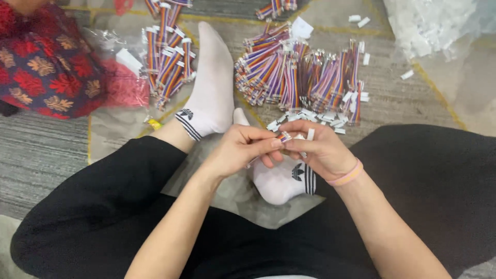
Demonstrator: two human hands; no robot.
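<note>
Head view looks down on a person sitting cross-legged on the floor [46,150], legs in black trousers [119,191] filling the near part of the picture. Both bare forearms reach forward and meet above the feet. The left hand [240,152] and the right hand [318,150] are drawn close together, fingertips touching, and between them they pinch a short multicoloured ribbon cable [285,137] with a small white connector [310,134] at the right hand's fingers. The left thumb and forefinger close on the cable's end; the right hand curls around from the other side. A pink band [346,175] sits on the right wrist.

Just below the hands lies one foot in a white sock [281,181] with dark stripes; the other white-socked foot [209,88] stretches away on the left.

Beyond the hands, a large heap of striped ribbon cables [299,77] lies on a clear plastic sheet [392,98], with loose white connectors scattered along its near edge [330,118]. A second, smaller pile of cables [168,57] lies left of the outstretched foot. Further left rests a red and dark patterned cloth [46,67] with leaf shapes. At the far right corner sits a clear bag of white parts [423,26].
</note>
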